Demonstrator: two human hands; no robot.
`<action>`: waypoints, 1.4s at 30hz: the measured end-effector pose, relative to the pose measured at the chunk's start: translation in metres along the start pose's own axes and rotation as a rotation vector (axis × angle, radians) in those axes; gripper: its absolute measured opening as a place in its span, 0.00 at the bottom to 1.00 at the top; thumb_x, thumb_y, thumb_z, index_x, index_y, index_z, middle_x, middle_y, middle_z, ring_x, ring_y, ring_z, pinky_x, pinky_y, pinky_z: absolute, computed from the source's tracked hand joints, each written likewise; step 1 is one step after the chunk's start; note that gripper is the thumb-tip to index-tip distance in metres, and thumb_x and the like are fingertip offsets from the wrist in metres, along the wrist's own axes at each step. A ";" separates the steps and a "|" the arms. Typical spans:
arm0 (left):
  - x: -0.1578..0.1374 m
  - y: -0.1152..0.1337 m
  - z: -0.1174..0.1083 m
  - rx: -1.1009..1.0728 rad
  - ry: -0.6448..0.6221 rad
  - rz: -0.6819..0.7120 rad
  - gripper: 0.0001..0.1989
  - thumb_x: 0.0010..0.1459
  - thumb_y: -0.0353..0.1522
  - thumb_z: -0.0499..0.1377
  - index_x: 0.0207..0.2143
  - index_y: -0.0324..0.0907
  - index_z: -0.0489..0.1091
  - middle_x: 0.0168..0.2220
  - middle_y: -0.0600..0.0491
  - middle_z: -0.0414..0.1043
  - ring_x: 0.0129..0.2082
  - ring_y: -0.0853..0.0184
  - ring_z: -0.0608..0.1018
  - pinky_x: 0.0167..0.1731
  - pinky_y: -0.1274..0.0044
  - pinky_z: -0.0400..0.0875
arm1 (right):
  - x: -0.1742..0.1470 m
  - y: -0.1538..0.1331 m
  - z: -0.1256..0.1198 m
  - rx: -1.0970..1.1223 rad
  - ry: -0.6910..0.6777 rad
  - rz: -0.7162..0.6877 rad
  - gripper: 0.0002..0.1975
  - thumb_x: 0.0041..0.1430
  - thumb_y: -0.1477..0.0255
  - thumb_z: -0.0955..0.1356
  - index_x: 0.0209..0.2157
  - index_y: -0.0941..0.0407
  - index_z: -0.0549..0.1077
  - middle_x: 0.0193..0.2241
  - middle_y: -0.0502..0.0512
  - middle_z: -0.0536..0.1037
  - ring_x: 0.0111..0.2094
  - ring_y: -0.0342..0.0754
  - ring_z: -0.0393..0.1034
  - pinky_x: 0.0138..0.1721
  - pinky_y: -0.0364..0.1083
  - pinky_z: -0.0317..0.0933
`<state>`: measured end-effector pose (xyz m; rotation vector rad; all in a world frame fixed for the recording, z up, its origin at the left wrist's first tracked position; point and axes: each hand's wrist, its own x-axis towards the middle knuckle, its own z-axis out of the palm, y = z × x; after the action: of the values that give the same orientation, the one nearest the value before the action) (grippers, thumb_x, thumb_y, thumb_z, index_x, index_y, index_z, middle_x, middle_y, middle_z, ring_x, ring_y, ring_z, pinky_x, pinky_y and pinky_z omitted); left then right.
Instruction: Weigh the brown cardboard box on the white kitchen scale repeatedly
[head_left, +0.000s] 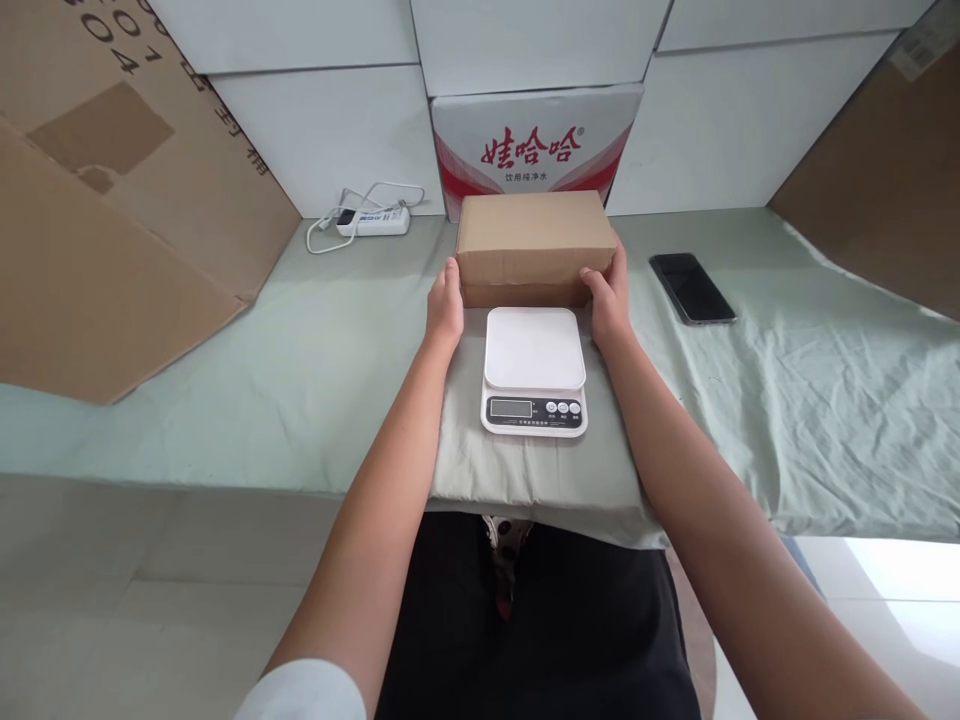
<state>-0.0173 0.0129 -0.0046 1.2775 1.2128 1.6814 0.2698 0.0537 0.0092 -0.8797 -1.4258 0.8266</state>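
A brown cardboard box point(534, 245) rests on the pale green cloth just behind a white kitchen scale point(534, 370). My left hand point(445, 305) presses against the box's left end and my right hand point(609, 295) against its right end, so I grip it between both palms. The scale's weighing plate is bare and its display and buttons face me.
A black phone point(691, 288) lies to the right of the box. A white power strip point(373, 220) with its cable sits at the back left. A red-and-white carton point(536, 145) stands behind the box, and large cardboard sheets point(112, 200) lean at both sides.
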 end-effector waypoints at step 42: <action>-0.111 0.061 -0.014 0.022 0.150 0.115 0.36 0.68 0.65 0.54 0.49 0.47 0.85 0.56 0.40 0.89 0.58 0.50 0.89 0.44 0.65 0.83 | -0.118 -0.082 -0.016 0.049 0.192 -0.142 0.41 0.57 0.45 0.73 0.68 0.47 0.72 0.70 0.61 0.75 0.76 0.69 0.64 0.82 0.72 0.54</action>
<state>0.0008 -0.1111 0.0170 1.2744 1.2686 1.8805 0.2832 -0.0892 0.0278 -0.7886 -1.2784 0.6496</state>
